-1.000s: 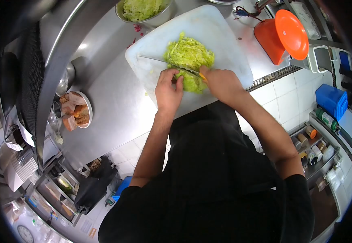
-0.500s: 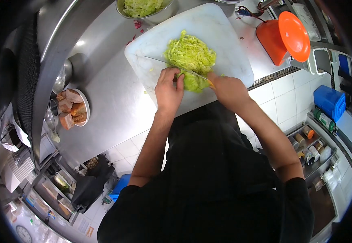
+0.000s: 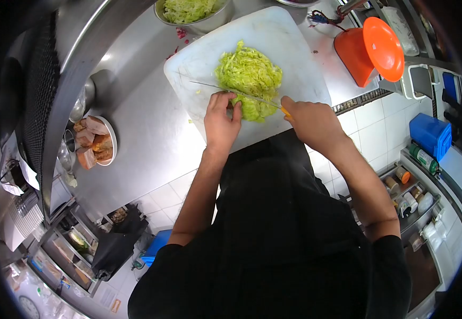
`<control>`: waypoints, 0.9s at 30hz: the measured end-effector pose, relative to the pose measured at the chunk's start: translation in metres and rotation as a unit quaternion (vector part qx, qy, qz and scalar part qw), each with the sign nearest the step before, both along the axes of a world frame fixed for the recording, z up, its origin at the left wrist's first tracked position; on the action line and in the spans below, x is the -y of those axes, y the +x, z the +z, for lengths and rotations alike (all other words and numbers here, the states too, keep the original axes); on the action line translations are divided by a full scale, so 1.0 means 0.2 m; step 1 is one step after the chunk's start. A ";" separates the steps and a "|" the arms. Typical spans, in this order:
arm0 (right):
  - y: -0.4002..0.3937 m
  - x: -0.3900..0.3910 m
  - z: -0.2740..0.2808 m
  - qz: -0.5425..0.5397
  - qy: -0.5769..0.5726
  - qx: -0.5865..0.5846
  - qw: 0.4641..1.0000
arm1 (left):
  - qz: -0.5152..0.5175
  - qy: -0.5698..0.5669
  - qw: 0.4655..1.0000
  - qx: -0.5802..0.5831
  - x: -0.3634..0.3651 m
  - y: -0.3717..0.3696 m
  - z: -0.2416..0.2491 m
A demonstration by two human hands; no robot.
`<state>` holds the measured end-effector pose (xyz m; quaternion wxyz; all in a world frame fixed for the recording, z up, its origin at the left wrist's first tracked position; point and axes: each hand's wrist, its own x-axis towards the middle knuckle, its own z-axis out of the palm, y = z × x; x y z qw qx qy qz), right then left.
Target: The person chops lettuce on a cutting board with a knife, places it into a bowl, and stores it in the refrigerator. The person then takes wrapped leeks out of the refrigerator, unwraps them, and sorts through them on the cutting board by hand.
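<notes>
A pile of shredded green lettuce [image 3: 249,68] lies on a white cutting board [image 3: 300,50]. My right hand [image 3: 311,123] is closed round the orange handle of a knife [image 3: 257,98], whose long blade points left across the lettuce. On the near side of the blade is an uncut piece of lettuce [image 3: 256,110]. My left hand [image 3: 223,119] presses on the left end of that piece with curled fingers, close beside the blade.
A metal bowl [image 3: 205,24] of shredded lettuce stands behind the board. An orange scale [image 3: 354,53] is at the right. On the steel counter [image 3: 135,106] at the left sits a white dish [image 3: 115,143] with pieces of food, beside metal bowls.
My right hand has moved a little to the right with the knife, and the blade has shifted right with it. My left hand has stayed almost in place.
</notes>
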<state>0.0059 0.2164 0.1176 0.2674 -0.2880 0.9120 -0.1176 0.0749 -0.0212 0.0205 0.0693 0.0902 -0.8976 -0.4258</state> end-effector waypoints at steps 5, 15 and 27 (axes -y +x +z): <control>0.02 0.00 -0.08 -0.008 -0.011 -0.016 1.000 | 0.001 -0.004 1.000 -0.011 -0.01 0.00 -0.01; -0.05 0.18 -0.31 -0.036 -0.024 0.055 0.998 | -0.019 -0.036 0.999 -0.002 0.01 0.01 0.05; 0.05 -0.01 -0.27 -0.196 0.009 0.074 0.978 | -0.057 0.016 0.997 0.047 0.00 -0.06 0.02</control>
